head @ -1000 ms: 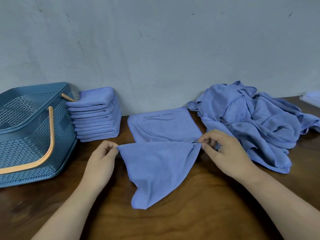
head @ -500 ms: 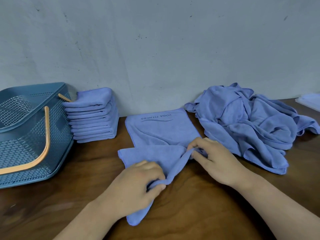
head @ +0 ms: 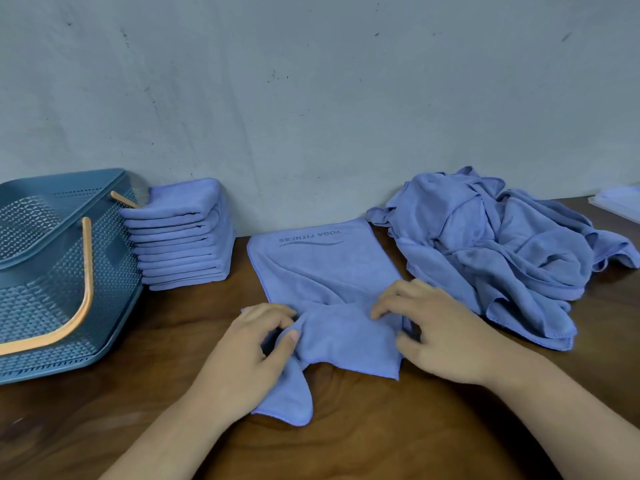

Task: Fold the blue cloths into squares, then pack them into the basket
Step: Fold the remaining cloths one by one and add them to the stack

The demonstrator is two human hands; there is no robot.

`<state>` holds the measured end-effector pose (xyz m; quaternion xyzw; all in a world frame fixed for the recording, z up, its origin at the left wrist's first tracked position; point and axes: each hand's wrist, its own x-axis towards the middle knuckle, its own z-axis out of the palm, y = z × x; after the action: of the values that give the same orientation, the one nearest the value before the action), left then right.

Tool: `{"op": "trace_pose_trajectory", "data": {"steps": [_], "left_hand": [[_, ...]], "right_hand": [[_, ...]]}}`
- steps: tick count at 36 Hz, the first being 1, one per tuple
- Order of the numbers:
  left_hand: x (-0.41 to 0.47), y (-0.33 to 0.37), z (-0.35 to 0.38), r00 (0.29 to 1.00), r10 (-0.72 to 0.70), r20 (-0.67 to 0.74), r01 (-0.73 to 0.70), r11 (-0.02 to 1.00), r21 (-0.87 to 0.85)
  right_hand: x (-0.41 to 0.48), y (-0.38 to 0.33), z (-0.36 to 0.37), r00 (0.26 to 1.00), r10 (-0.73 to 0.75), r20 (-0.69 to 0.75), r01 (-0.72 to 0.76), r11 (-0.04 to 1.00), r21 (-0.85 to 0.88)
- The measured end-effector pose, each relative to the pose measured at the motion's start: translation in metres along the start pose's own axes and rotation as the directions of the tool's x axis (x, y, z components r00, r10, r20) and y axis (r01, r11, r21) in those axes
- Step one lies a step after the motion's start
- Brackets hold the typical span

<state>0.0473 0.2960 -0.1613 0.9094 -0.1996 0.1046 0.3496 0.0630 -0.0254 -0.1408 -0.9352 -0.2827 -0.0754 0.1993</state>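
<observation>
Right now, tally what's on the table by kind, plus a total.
Basket: 1
Stack of folded cloths: 1 (layers not countable)
Heap of unfolded cloths: 1
Cloth being folded: 1, held by left hand and right hand
Pale flat thing, cut off at the right edge: 1
Total: 5

The basket (head: 52, 271) is running off the left edge. A pale flat thing (head: 620, 202) is getting cropped at the right, unidentifiable. The left hand (head: 249, 355) is covering the cloth (head: 346, 334) corner. The right hand (head: 440, 334) is hiding the other edge; pinching or pressing, unclear.
</observation>
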Motion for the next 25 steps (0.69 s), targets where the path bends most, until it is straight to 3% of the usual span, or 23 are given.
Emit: {"op": "trace_pose_trajectory", "data": {"steps": [2,8,11,15,18,21,23,25], "left_hand": [[-0.001,-0.001,-0.002,1.0,0.013,0.027,-0.013,1.0,0.012],[-0.008,0.008,-0.002,0.993,0.117,-0.007,-0.117,0.993,0.014],[-0.009,0.012,-0.005,0.988,0.154,0.014,-0.152,0.983,-0.104],[-0.012,0.021,-0.009,0.978,0.193,0.077,-0.164,0.946,-0.278],[-0.01,0.022,-0.01,0.984,0.163,-0.065,-0.174,0.95,-0.26],[-0.004,0.017,-0.01,0.983,0.119,-0.138,-0.124,0.992,-0.033],[-0.001,0.01,-0.006,0.993,0.11,-0.038,-0.105,0.986,0.127],[0.0,0.002,-0.001,0.992,0.102,0.079,-0.119,0.959,0.256]], "right_hand": [[-0.001,0.006,0.0,0.996,-0.016,0.093,0.018,1.0,-0.016],[-0.001,0.003,-0.007,0.999,-0.012,0.029,0.004,0.963,0.271],[-0.004,-0.008,-0.019,1.0,0.016,0.012,-0.02,0.857,0.515],[-0.004,-0.007,-0.025,0.991,0.011,0.136,-0.103,0.714,0.693],[-0.001,-0.001,-0.017,0.984,0.066,0.167,-0.171,0.635,0.753],[0.003,0.006,-0.003,0.972,0.235,-0.015,-0.168,0.736,0.655],[0.005,0.014,0.006,0.943,0.281,-0.178,-0.17,0.867,0.468],[0.006,0.019,0.014,0.943,0.247,-0.224,-0.169,0.934,0.316]]}}
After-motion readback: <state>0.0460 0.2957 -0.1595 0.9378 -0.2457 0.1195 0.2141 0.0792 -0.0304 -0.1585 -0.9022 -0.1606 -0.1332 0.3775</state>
